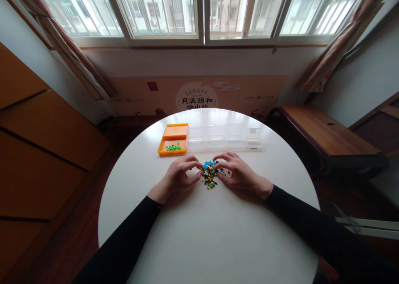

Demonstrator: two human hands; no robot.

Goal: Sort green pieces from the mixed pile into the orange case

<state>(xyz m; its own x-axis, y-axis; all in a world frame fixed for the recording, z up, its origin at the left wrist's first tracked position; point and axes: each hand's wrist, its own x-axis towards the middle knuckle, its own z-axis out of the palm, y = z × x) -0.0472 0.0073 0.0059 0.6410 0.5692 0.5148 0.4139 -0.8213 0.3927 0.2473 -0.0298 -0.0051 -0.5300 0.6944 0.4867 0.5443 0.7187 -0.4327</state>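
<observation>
My left hand rests on the white round table with its fingers curled and the tips drawn together at the left edge of the pile of small coloured pieces; whether a piece sits pinched between them I cannot tell; my right hand lies on the other side, fingers bent loosely over the pile's right edge, touching it, and I cannot tell if they grip anything either. The pile lies directly between my fingertips; blue pieces sit on its far side, green and yellow on the near side. Beyond my left fingers stands the orange tray with a few green pieces in it; beyond my right fingers a row of clear boxes adjoins the tray, well short of the table's far rim. Nearer to me than my fingers the tabletop runs bare between my black sleeves to the near edge; bare surface also spreads wide of each hand toward the rim.
</observation>
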